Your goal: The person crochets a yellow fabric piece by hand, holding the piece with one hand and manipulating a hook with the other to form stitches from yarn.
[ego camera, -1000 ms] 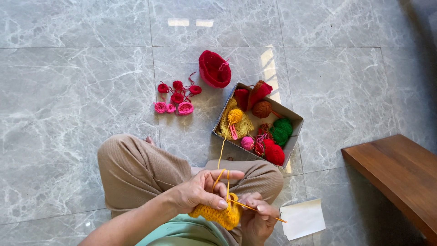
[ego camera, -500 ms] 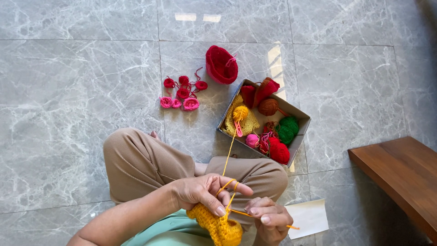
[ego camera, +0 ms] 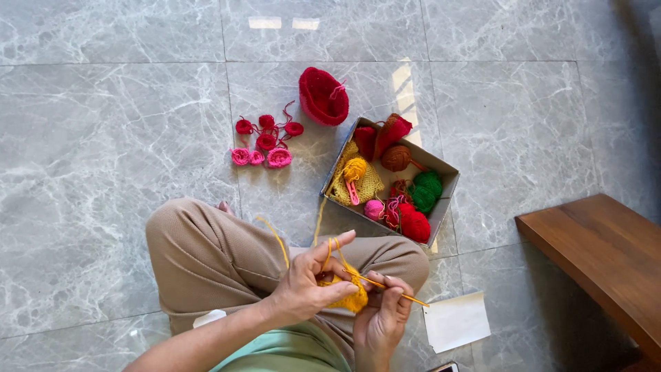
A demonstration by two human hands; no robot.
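Observation:
I sit cross-legged on a grey marble floor. My left hand holds a small yellow crocheted piece, with yellow yarn looped over its raised index finger. My right hand grips a thin crochet hook whose tip goes into the yellow piece. The yarn strand runs up to a yellow ball in a cardboard box just beyond my knee.
The box also holds brown, green, red and pink yarn balls. A red crocheted cap and several small red and pink crocheted flowers lie on the floor beyond. A white paper lies by my right knee. A wooden bench stands at right.
My hands have shifted slightly with the yellow piece, the left index finger now lifted with the yarn over it. The view has drifted a little.

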